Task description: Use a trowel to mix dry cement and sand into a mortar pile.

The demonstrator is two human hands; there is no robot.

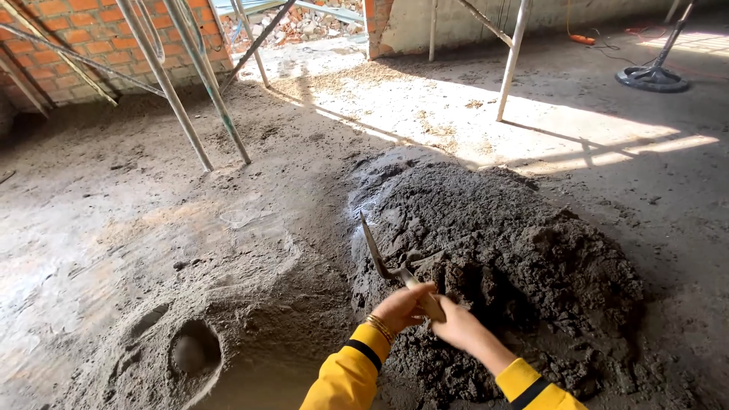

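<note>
Over the mortar heap (501, 250), both hands (429, 315) grip a trowel (380, 254) pointing up-left.

The mortar heap (501, 258) is dark grey, damp and coarse, crumbly with clods on top. The trowel (373, 247) has a thin metal blade, dull and smeared with grey, and a pale handle that looks like wood. The sleeves (351, 372) are bright yellow cloth, smooth, with black bands at the cuffs. A bracelet (381, 328) at one wrist glints like gold metal. The floor (114, 228) is rough matt concrete, dusty and sandy, with a smoother wet-looking grey patch by a hollow (195, 348). The poles (171, 91) are scuffed matt metal tube. The wall (76, 38) is bare red brick with rough grey joints.
</note>
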